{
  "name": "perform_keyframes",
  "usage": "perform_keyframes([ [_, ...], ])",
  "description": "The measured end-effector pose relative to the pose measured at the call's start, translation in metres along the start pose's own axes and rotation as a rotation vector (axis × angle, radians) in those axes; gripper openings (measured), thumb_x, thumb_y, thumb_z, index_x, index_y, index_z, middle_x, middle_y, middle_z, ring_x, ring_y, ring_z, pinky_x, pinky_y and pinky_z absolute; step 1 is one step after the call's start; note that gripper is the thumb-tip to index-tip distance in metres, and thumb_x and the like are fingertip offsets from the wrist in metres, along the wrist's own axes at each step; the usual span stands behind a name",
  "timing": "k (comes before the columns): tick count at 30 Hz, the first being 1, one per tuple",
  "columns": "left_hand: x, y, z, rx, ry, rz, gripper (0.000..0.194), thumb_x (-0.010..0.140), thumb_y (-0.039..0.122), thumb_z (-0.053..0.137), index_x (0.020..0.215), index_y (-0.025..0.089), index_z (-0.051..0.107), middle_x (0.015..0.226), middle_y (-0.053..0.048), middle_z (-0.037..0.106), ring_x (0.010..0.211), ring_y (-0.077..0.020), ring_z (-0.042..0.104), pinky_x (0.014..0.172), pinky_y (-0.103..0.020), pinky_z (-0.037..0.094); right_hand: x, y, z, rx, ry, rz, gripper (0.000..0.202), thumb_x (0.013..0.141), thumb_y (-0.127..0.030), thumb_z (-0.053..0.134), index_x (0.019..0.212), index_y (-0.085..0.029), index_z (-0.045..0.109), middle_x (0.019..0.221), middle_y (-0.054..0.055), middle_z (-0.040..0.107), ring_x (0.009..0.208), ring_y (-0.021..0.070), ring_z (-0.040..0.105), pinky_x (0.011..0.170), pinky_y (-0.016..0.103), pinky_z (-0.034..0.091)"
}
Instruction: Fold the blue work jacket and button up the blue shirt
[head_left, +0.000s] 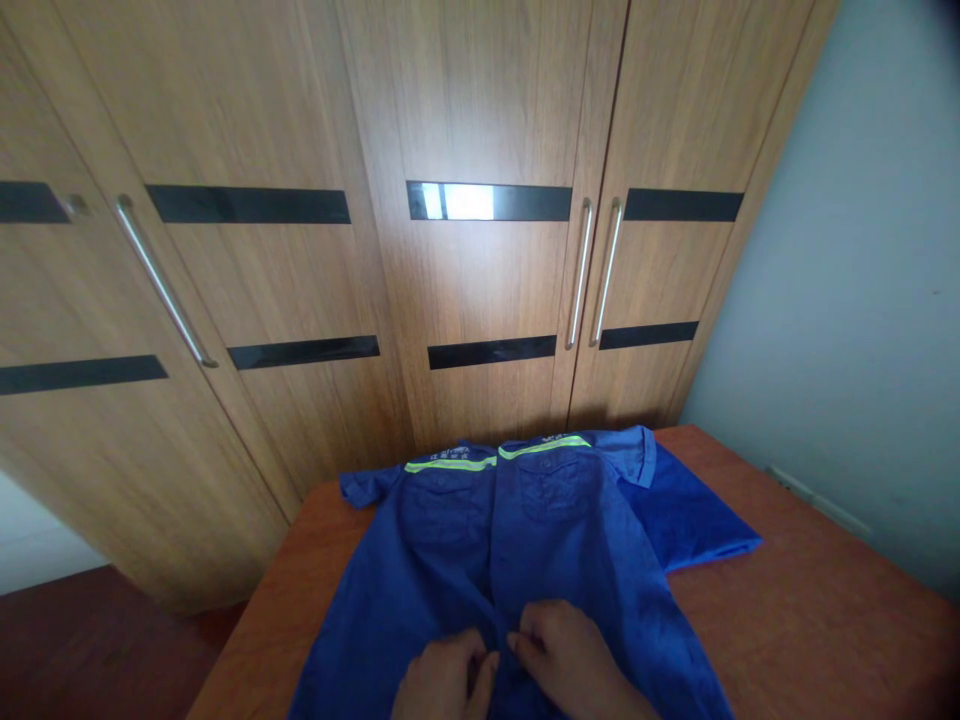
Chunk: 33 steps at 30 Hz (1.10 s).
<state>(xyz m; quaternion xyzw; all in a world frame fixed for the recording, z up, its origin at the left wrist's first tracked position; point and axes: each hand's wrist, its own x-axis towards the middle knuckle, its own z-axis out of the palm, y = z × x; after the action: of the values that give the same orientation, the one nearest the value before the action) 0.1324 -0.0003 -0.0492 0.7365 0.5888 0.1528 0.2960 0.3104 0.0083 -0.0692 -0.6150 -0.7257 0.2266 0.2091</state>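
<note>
A blue short-sleeved shirt (450, 540) with yellow-green reflective strips across the chest lies spread front side up, its collar end away from me. Low in the picture, my left hand (448, 675) is closed on the shirt just left of its front opening. My right hand (564, 650) is closed on the fabric just right of that opening, a small gap from the left. Fingertips of both hands press on the cloth near the centre line. Part of a folded, brighter blue cloth (697, 515) shows from beneath the shirt's right sleeve.
The shirt lies on a reddish-brown wooden table (795, 620). Behind its far edge stands a wooden wardrobe (480, 120) with dark strips and metal handles. A pale wall (862, 300) rises on the right. Dark red floor (90, 650) shows at lower left.
</note>
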Motion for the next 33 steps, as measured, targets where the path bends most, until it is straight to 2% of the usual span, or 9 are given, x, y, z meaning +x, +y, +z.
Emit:
perform_keyframes([
  [3,0.023,0.026,-0.024,0.091,0.166,0.113,0.023,0.087,0.019,0.040,0.084,0.023,0.063,0.086,-0.005,0.067,0.080,-0.0188,0.063,0.072,-0.026,0.042,0.019,-0.017,-0.007,-0.021,0.123,0.044,0.015,0.085,-0.026,0.051,0.077,-0.021,0.063,0.076,0.004,0.068,0.070,0.0176,0.063,0.060,0.026,0.036],
  [6,0.056,0.037,-0.033,0.273,0.130,0.151,0.027,0.084,0.009,0.039,0.087,0.022,0.062,0.094,-0.006,0.065,0.089,-0.0184,0.062,0.080,-0.026,0.042,0.037,-0.032,-0.001,-0.087,0.163,0.070,0.015,0.084,-0.023,0.049,0.093,-0.020,0.061,0.089,0.007,0.067,0.080,0.0216,0.064,0.066,0.028,0.041],
  [9,0.075,0.028,-0.030,0.366,0.058,0.086,0.022,0.078,0.005,0.046,0.082,0.019,0.063,0.089,-0.008,0.066,0.083,-0.0216,0.064,0.075,-0.029,0.044,0.045,-0.036,0.012,-0.150,0.131,0.127,0.022,0.080,-0.023,0.053,0.101,-0.017,0.059,0.097,0.012,0.066,0.092,0.0274,0.063,0.071,0.033,0.045],
  [11,0.078,0.015,-0.026,0.379,0.036,0.061,0.018,0.074,0.005,0.052,0.081,0.018,0.064,0.088,-0.009,0.066,0.082,-0.0237,0.065,0.073,-0.031,0.044,0.047,-0.031,0.019,-0.158,0.114,0.154,0.024,0.077,-0.018,0.054,0.100,-0.016,0.060,0.098,0.013,0.066,0.095,0.0283,0.062,0.074,0.034,0.046],
  [14,0.072,-0.004,-0.022,0.375,0.015,0.052,0.015,0.072,0.007,0.058,0.081,0.018,0.063,0.089,-0.007,0.066,0.084,-0.0226,0.064,0.075,-0.029,0.044,0.045,-0.019,0.024,-0.098,0.137,0.152,0.030,0.074,-0.008,0.050,0.100,-0.017,0.061,0.097,0.010,0.067,0.096,0.0249,0.063,0.079,0.032,0.046],
  [18,0.069,-0.018,-0.022,0.339,-0.004,0.062,0.015,0.072,0.009,0.060,0.081,0.020,0.063,0.090,-0.004,0.066,0.086,-0.0187,0.063,0.076,-0.025,0.042,0.044,-0.002,0.027,0.055,0.210,0.159,0.035,0.072,-0.008,0.049,0.101,-0.022,0.064,0.086,0.004,0.069,0.086,0.0190,0.064,0.078,0.026,0.045],
  [24,0.072,-0.019,-0.021,0.289,0.020,0.048,0.017,0.069,0.005,0.058,0.077,0.020,0.062,0.080,-0.004,0.067,0.079,-0.0213,0.064,0.069,-0.027,0.039,0.049,0.016,0.033,0.389,0.258,0.151,0.031,0.070,-0.012,0.048,0.091,-0.020,0.069,0.067,0.000,0.065,0.064,0.0162,0.062,0.064,0.025,0.045],
  [29,0.081,-0.006,-0.025,0.157,0.100,0.079,0.009,0.079,0.015,0.053,0.077,0.021,0.059,0.076,-0.001,0.067,0.074,-0.0169,0.064,0.064,-0.023,0.037,0.050,0.024,0.029,0.738,0.311,0.143,0.025,0.071,-0.024,0.052,0.088,-0.017,0.069,0.063,0.000,0.063,0.060,0.0167,0.058,0.061,0.026,0.046],
  [33,0.096,0.014,-0.022,0.038,0.193,0.109,0.015,0.089,0.025,0.043,0.080,0.022,0.056,0.072,0.000,0.066,0.073,-0.0170,0.064,0.065,-0.023,0.038,0.048,0.021,0.019,0.926,0.329,0.214,0.033,0.071,-0.036,0.054,0.091,-0.015,0.070,0.069,0.002,0.065,0.062,0.0176,0.058,0.061,0.028,0.046],
])
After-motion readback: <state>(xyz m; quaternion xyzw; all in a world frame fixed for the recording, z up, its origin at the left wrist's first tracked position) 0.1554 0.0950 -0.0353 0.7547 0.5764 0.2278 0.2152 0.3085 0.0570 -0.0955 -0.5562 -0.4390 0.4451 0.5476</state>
